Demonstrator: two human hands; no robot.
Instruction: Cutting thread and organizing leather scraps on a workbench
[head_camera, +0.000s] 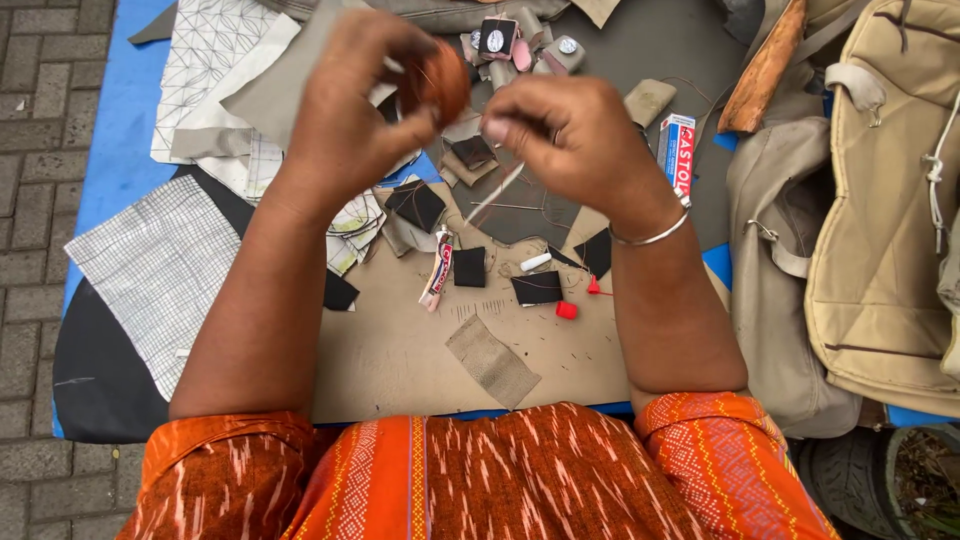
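The left hand (345, 110) grips a reddish-brown thread ball (437, 82) at the board's (390, 350) twelve o'clock. The right hand (570, 130), at the ball's three o'clock, pinches something thin; what, cannot be told. Cut black patches (470, 267) lie loose, seemingly unstitched; a glue tube (437, 272) lies beside them.

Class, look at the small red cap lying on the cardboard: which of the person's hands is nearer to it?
Right. The right hand is up above the red cap, slightly to its right; the left hand, holding a brown spool, is farther up and left.
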